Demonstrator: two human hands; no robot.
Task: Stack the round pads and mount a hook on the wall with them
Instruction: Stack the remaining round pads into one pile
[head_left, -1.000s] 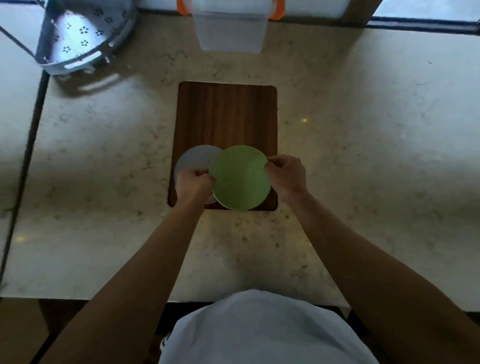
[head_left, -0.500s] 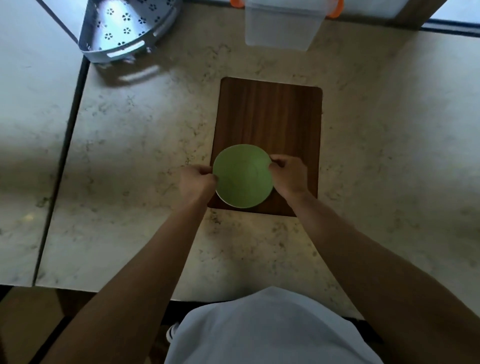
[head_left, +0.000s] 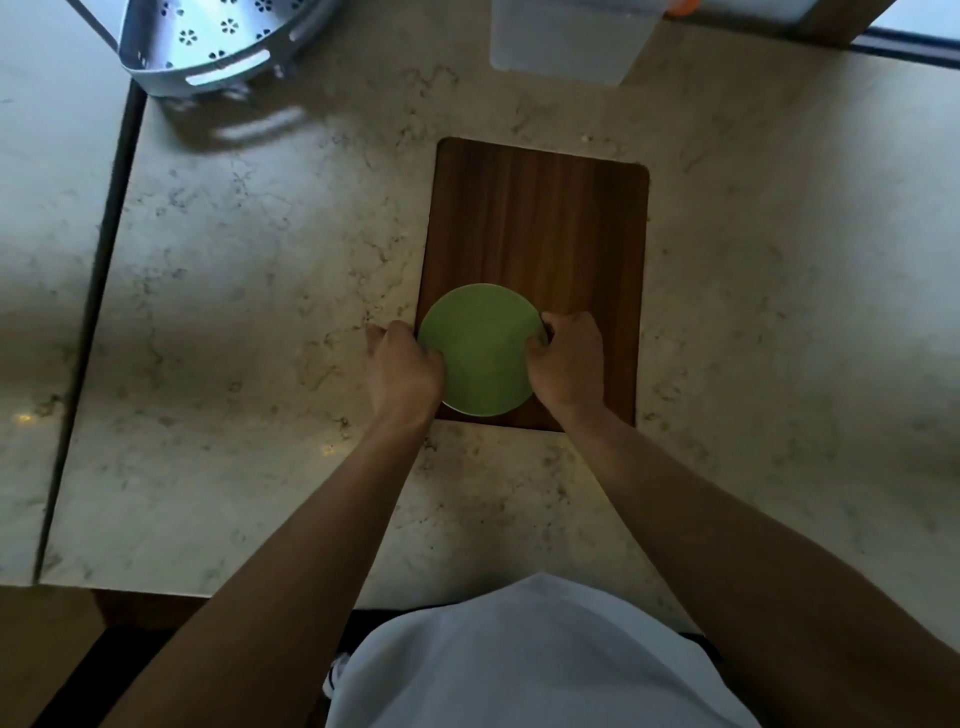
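Observation:
A round green pad (head_left: 480, 349) lies at the near left corner of a dark wooden board (head_left: 540, 228). A thin pale rim shows under its near edge, the only visible trace of the grey pad beneath. My left hand (head_left: 404, 371) grips the pad's left edge, fingers curled. My right hand (head_left: 569, 361) pinches its right edge. No hook is in view.
The board sits on a pale marble counter (head_left: 249, 291). A grey perforated corner rack (head_left: 208, 41) stands at the far left. A clear plastic container (head_left: 566, 41) with an orange clip stands behind the board. A dark seam (head_left: 88, 322) splits the counter on the left.
The green pad slid left over the grey pad until it covered it. Both hands stayed on the pad's edges. The camera view shifted, so the board now appears further right.

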